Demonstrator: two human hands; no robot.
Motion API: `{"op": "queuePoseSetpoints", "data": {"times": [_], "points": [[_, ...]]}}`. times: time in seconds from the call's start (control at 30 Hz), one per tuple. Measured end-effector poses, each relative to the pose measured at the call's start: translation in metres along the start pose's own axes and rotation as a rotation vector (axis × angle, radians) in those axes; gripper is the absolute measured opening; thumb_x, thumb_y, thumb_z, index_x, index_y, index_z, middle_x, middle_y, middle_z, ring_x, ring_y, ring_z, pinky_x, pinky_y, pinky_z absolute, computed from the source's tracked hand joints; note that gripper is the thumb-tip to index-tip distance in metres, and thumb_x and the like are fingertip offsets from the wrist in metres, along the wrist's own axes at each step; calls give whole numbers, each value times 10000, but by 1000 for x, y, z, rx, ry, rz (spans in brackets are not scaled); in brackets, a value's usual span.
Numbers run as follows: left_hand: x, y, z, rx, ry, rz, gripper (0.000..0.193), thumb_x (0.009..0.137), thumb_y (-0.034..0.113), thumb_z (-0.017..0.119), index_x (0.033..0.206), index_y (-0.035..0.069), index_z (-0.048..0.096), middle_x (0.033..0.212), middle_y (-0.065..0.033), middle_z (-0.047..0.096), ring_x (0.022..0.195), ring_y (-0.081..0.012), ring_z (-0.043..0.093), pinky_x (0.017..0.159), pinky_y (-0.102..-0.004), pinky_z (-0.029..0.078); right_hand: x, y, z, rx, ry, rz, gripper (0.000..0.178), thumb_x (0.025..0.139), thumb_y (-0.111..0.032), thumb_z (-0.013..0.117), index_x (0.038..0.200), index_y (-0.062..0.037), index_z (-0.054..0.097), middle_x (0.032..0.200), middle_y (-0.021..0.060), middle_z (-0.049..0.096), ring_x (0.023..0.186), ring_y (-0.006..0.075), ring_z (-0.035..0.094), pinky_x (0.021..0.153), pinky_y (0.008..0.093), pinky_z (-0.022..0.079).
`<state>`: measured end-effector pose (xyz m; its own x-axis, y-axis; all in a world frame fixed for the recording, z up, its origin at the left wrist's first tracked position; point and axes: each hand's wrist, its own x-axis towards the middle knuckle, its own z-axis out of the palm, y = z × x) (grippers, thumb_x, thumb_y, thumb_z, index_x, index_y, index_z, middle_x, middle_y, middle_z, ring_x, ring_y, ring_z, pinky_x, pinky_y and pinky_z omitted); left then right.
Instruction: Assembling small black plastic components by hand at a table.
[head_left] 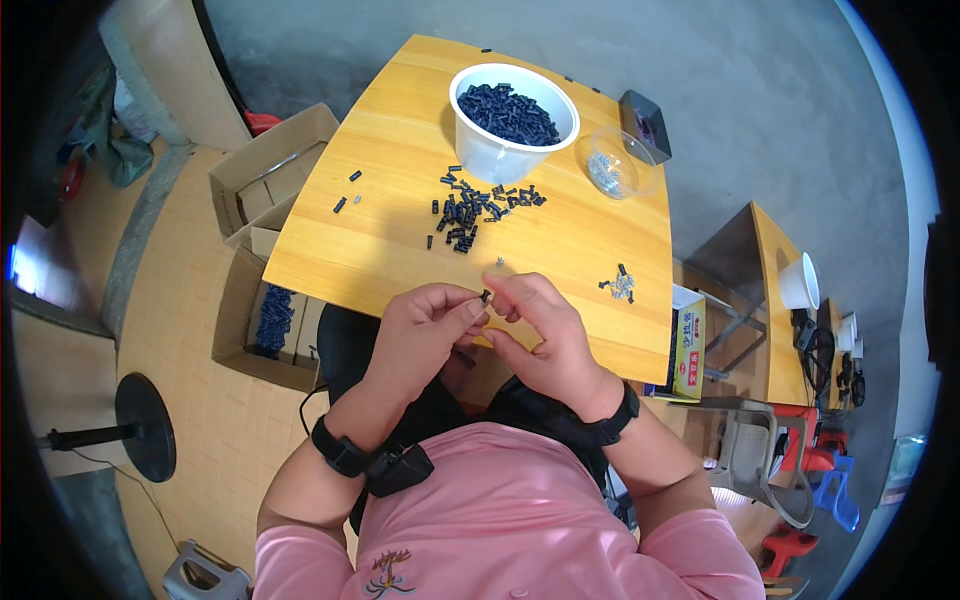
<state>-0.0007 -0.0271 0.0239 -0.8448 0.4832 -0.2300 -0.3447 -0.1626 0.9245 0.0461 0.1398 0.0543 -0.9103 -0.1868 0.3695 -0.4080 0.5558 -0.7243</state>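
Observation:
My left hand (425, 335) is closed in a pinch on a small black plastic piece (486, 296), just above the near edge of the wooden table. Close against it, my right hand (545, 335) has its fingers curled, with the fingertips at the same piece; whatever else they grip is too small to make out. Beyond my hands lies a loose pile of small black plastic pieces (465, 212). A tiny silvery part (500, 262) sits between the pile and my fingers. To the right is a small heap of clear or silvery parts (622, 286) with a few black pieces.
A white tub (470, 150) full of black pieces stands at the back of the table (350, 240). Right of it are a clear round dish (640, 185) with small silvery parts and a black tray (630, 108). Open cardboard boxes (235, 330) stand on the floor at the left.

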Motion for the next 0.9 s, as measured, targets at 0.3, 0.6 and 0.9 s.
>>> {"op": "queuePoseSetpoints", "data": {"times": [0.3, 0.6, 0.9], "points": [[-4, 0, 3, -186, -74, -136, 191, 910, 158, 627, 992, -12, 658, 920, -77, 682, 831, -140, 661, 763, -259, 545, -5, 2, 2, -176, 95, -67, 369, 702, -14, 721, 1049, 18, 601, 931, 155, 576, 855, 326, 581, 737, 362, 493], [-8, -2, 11, -362, -63, -222, 205, 911, 189, 634, 984, 1, 672, 897, -48, 676, 789, -91, 627, 701, -205, 500, -11, 10, 15, -218, 219, -128, 384, 670, 2, 720, 1034, 8, 600, 915, 143, 571, 826, 313, 578, 722, 363, 492], [-11, -8, 6, -234, -61, -188, 195, 895, 188, 654, 963, 9, 693, 891, -45, 678, 773, -84, 619, 673, -213, 485, -9, -4, 6, -274, 122, -85, 400, 655, 0, 738, 1034, -1, 606, 910, 130, 575, 820, 295, 587, 709, 358, 490]]}}
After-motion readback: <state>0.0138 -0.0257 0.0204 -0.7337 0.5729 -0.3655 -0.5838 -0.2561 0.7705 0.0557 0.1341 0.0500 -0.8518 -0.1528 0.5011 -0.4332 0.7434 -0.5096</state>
